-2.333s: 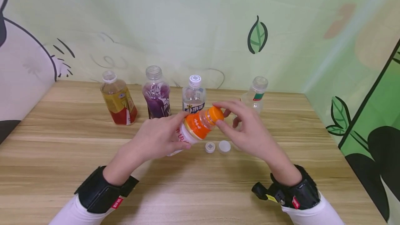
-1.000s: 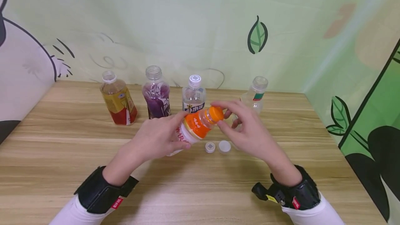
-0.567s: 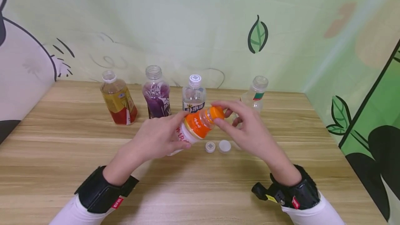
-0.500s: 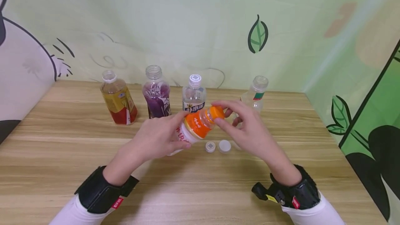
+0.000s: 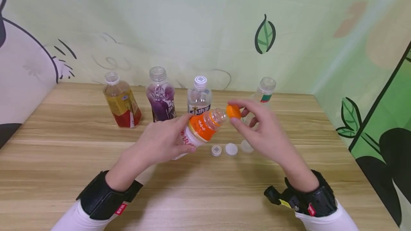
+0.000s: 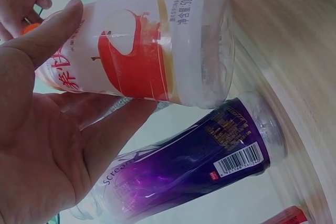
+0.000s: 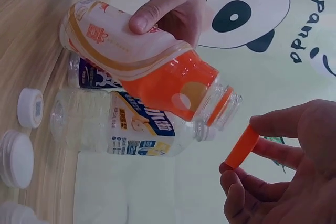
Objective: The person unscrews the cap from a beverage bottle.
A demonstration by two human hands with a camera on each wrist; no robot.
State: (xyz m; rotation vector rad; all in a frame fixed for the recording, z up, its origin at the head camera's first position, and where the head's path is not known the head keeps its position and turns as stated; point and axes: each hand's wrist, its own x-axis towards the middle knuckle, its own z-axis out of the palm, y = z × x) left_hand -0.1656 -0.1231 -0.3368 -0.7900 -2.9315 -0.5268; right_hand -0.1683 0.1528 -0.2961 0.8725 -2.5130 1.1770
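My left hand (image 5: 162,140) grips a plastic drink bottle (image 5: 203,128) with an orange and white label, held tilted with its neck toward the upper right. The mouth of that bottle is uncovered. Just off the mouth, my right hand (image 5: 264,131) pinches an orange bottle cap (image 5: 233,111) between thumb and fingers. In the right wrist view a small gap separates the cap (image 6: 30,28) from the threaded neck (image 7: 224,109). The left wrist view shows the bottle's base and an apple picture on its label (image 6: 126,51).
Behind the hands stand a red-drink bottle (image 5: 122,104), a purple-label bottle (image 5: 160,99), a white-capped clear bottle (image 5: 199,95) and an uncapped clear bottle (image 5: 266,87), partly hidden. Loose caps (image 5: 231,149) lie in a row on the wooden table (image 5: 179,195), below the right hand.
The orange cap has come off the bottle's neck. My right hand has moved a little to the right with it, uncovering a third loose cap on the table. The left hand stays put.
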